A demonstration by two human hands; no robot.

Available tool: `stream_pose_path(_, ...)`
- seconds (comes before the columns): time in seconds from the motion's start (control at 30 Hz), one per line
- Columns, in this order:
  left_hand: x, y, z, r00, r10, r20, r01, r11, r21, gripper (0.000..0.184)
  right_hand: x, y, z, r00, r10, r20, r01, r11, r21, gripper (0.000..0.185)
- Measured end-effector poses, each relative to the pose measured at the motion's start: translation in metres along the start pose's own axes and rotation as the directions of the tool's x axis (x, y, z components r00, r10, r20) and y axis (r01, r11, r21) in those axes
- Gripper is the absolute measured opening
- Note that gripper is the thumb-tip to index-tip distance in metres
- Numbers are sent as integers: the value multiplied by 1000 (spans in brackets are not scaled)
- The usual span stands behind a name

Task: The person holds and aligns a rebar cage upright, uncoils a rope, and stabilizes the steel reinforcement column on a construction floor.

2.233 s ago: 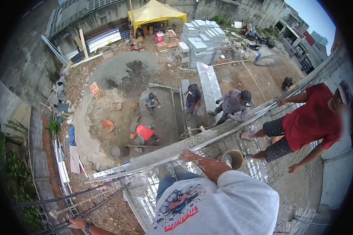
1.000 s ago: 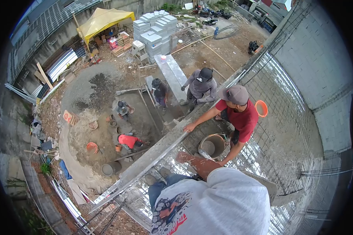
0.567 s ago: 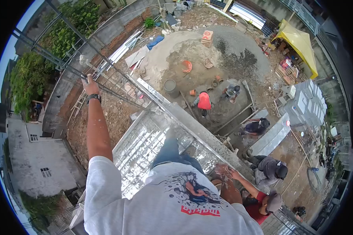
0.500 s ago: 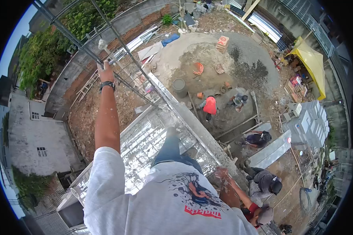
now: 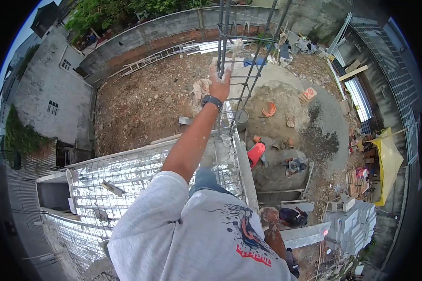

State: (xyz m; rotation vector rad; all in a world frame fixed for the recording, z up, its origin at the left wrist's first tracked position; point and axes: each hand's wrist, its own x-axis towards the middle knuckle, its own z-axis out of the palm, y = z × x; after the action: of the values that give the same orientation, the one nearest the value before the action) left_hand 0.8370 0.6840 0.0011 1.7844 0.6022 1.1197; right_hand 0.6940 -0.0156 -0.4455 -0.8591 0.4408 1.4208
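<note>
My left hand (image 5: 219, 85) reaches forward, its fingers wrapped round an upright bar of the rebar column cage (image 5: 244, 76). A dark watch (image 5: 212, 101) sits on that wrist. My right hand (image 5: 269, 216) hangs low at my right side, beside the concrete edge (image 5: 246, 175); its fingers are too unclear to read. Below me lies a rebar mesh (image 5: 136, 171) over a shiny, wet-looking deck. One leg in blue jeans (image 5: 206, 180) shows in front of my grey shirt.
A short board (image 5: 111, 188) lies on the mesh. Down on the ground, several co-workers, one in a red top (image 5: 256, 153), work near a sand heap (image 5: 281, 82), an orange hose-like coil (image 5: 268, 109) and grey blocks (image 5: 349, 225). A ladder (image 5: 157, 57) lies along the wall.
My view has turned left, so my left hand and the cage now appear nearer the middle. That hand stays on the rebar. A red-sleeved co-worker near my right hand has left the view.
</note>
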Motion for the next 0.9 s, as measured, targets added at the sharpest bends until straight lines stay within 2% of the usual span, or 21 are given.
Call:
stream_pose_path(0.03,2,-9,4,1000,15,-17,-15,999,-33,58,21,-9,-1,995,-33,-95,-21,854,-520,29)
stream_pose_path(0.07,6,8,-4,999,3,42,5,983,-183,55,49,-13,1,982,-110,-156,-89,460,-884,26)
stream_pose_path(0.13,11,-1,-1,999,40,14,-37,980,-197,55,69,-29,31,918,-258,-300,-281,107,-954,26)
stream_pose_path(0.2,9,9,-9,998,-30,46,38,984,-175,60,79,-48,73,773,-289,-565,-416,441,-795,28)
stream_pose_path(0.23,7,22,-15,992,-109,70,121,976,-183,63,74,-77,127,835,-174,-521,-321,615,-720,23)
stream_pose_path(0.27,8,34,-18,997,-77,14,78,964,-254,67,69,-106,174,882,-56,-468,-261,768,-585,18)
stream_pose_path(0.3,10,34,-20,997,-73,1,70,955,-289,69,75,-126,204,933,-21,-360,-211,777,-593,22)
stream_pose_path(0.37,12,30,-23,996,-90,25,93,942,-323,72,87,-162,261,945,-117,-305,-96,791,-604,25)
stream_pose_path(0.43,19,20,-25,989,-93,111,124,943,-310,75,91,-175,370,839,-361,-408,28,777,-629,21)
stream_pose_path(0.53,24,7,-30,965,-82,250,142,962,-232,79,131,-194,426,780,-446,-438,-10,692,-722,19)
stream_pose_path(0.6,24,4,-32,944,-112,312,159,979,-129,80,143,-196,462,798,-444,-407,3,678,-735,22)
stream_pose_path(0.77,31,9,-39,946,-42,322,106,977,-183,88,168,-204,492,847,-425,-319,-2,598,-802,26)
stream_pose_path(0.87,31,4,-38,877,-122,465,226,958,-174,92,178,-218,499,879,-386,-278,2,588,-809,29)
stream_pose_path(0.9,28,2,-34,881,-122,458,215,964,-156,93,180,-221,502,885,-379,-270,4,587,-810,29)
